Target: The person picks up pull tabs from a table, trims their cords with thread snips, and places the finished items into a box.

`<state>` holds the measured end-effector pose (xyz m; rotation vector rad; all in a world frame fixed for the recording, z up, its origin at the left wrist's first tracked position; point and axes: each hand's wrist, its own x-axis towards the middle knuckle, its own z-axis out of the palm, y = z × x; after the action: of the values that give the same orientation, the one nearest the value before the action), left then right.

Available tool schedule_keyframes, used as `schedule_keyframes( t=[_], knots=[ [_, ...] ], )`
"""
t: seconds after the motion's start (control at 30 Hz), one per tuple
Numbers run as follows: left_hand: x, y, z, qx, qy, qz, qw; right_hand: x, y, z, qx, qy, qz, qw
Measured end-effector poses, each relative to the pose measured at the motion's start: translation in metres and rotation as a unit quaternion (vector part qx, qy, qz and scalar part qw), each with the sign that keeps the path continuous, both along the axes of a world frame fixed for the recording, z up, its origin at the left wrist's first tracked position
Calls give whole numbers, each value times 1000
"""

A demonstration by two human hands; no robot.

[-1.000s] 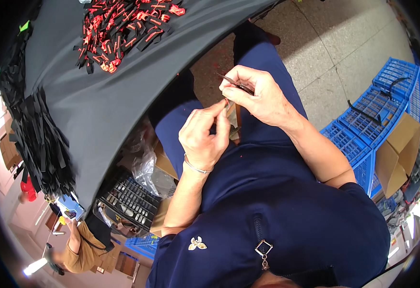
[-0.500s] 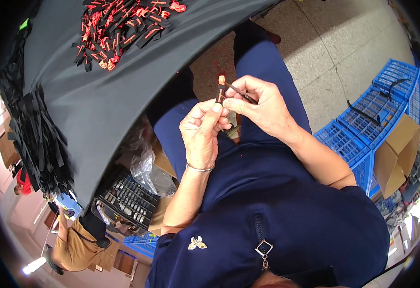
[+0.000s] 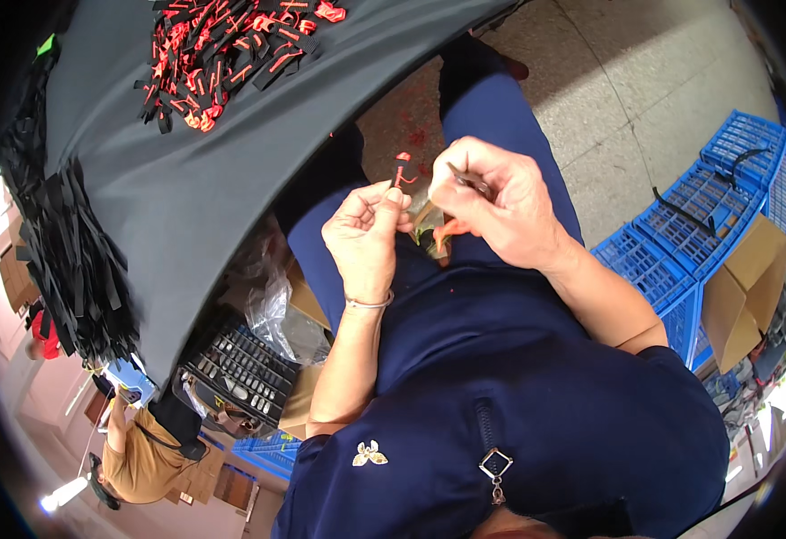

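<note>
My left hand (image 3: pixel 361 232) pinches a short black webbing strap (image 3: pixel 400 171) between thumb and fingers. Red stitching and a loose red thread show on the strap, and its far end is red. Slightly apart to the right, my right hand (image 3: pixel 500 202) is closed around a slim dark metal tool (image 3: pixel 471 180) that looks like thread snips; its tip points up and left, clear of the strap. Just below the right fingers is a blurred orange-red scrap (image 3: pixel 447 232); whether it hangs from the hand or falls, I cannot tell.
Many similar red-and-black straps (image 3: pixel 222 63) lie heaped on a dark cloth (image 3: pixel 258 148) at upper left. Long black strips (image 3: pixel 83 269) hang at the cloth's left edge. Blue plastic crates (image 3: pixel 689 234) and a cardboard box (image 3: pixel 743 287) stand at right. A person (image 3: pixel 146 454) works at lower left.
My hands have drawn apart: the left moved slightly left with the strap, and the snips came away from it. An orange-red scrap now shows below my right hand.
</note>
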<state>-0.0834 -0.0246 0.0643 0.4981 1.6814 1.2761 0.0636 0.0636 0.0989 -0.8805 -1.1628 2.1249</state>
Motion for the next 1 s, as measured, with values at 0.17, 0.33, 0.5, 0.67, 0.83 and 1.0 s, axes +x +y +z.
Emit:
schedule_keyframes(
  t=[0.17, 0.33, 0.5, 0.67, 0.83, 1.0],
  knots=[
    [-3, 2, 9, 23, -252, 63, 965, -5, 4, -22, 228, -215, -132, 940],
    [-2, 3, 13, 31, -317, 63, 946, 3, 1, -22, 355, -259, -101, 892],
    [2, 3, 15, 31, -309, 46, 949, 2, 1, -25, 489, -290, -81, 819],
    [2, 4, 17, 32, -304, 45, 951, 5, 1, -28, 500, -290, -91, 811],
    [1, 3, 16, 27, -282, 37, 958, 7, 2, -30, 510, -274, -74, 812],
    [-1, 3, 17, 10, -236, 5, 972, 9, 5, -31, 512, -272, -61, 813]
  ],
)
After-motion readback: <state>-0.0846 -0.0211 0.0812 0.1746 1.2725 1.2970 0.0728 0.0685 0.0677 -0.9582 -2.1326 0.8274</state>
